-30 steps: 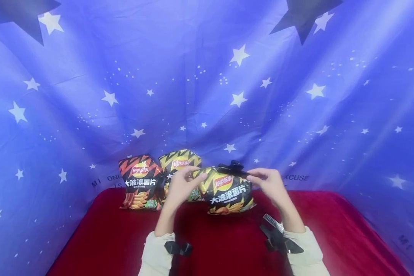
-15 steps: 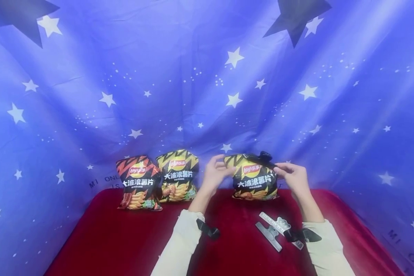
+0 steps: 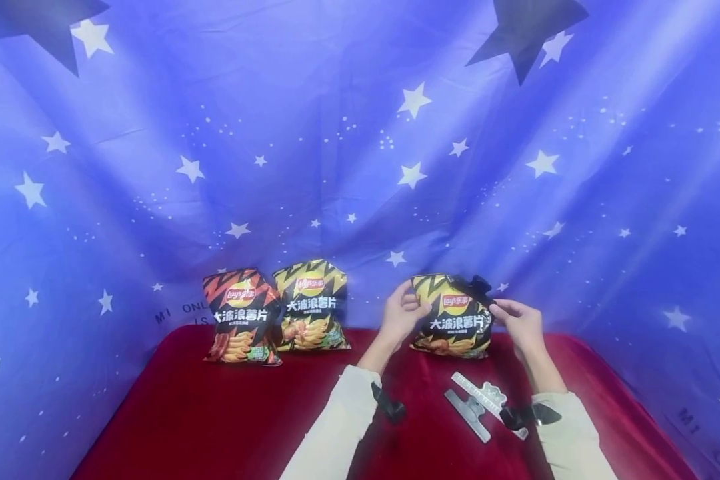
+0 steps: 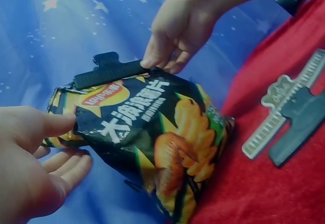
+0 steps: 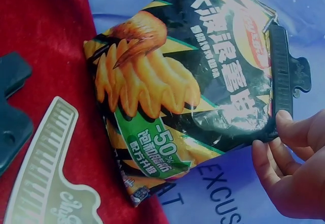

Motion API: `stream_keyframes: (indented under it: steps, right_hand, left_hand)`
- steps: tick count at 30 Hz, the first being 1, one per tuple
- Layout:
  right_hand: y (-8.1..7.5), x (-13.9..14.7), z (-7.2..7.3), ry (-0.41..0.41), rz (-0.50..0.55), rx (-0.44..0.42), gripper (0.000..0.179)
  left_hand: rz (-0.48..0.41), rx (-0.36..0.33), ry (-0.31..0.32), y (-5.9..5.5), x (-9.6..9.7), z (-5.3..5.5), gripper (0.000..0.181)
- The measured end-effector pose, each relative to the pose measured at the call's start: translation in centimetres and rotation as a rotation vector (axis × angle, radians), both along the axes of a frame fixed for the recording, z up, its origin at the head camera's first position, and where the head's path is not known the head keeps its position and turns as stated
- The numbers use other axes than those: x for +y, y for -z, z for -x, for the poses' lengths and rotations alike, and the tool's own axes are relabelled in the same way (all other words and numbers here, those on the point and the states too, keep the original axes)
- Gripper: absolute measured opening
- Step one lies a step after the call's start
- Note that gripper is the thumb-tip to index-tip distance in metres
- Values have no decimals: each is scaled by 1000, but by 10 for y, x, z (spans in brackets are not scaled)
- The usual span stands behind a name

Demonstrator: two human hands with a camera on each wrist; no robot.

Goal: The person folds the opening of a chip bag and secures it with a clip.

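Observation:
A black-and-yellow bag of potato chips stands upright at the back right of the red table, its top folded under a black bag clip. My left hand pinches the bag's left upper side, thumb in front and fingers behind. At the other end of the fold, my right hand pinches the end of the black clip at the bag's corner. In the right wrist view, the thumb of the right hand lies against the clip's end, with the fingers curled below.
Two more chip bags, one red-and-black and one yellow-and-black, stand side by side at the back left. A pale clip and a dark grey clip lie together near my right wrist. A blue starry curtain hangs behind the table.
Both hands have carried the clipped bag rightward, away from the other two bags, to the back right of the table. The loose clips, partly covered by my right arm before, show more fully.

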State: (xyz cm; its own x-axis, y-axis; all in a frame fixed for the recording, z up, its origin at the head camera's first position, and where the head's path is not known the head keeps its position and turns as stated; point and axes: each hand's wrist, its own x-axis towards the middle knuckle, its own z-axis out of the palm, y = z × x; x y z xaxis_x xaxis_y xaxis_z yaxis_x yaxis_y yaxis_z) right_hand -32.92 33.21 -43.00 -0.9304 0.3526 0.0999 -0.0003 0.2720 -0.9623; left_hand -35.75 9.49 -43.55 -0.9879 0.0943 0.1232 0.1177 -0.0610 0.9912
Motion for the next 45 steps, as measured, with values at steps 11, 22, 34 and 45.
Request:
stream_keyframes:
  steps: [11, 22, 34, 45]
  right_hand:
    - [17, 6, -1, -26, -35, -125, 60]
    - [29, 2, 0, -113, 3, -167, 63]
    - [23, -8, -2, 27, -35, -111, 52]
    - [-24, -59, -5, 280, -25, 182, 46]
  left_hand:
    - [192, 92, 11, 32, 14, -6, 49]
    - [319, 97, 2, 46, 16, -8, 37]
    - [264, 30, 44, 43, 1, -8, 46]
    - [204, 57, -105, -7, -75, -11, 49]
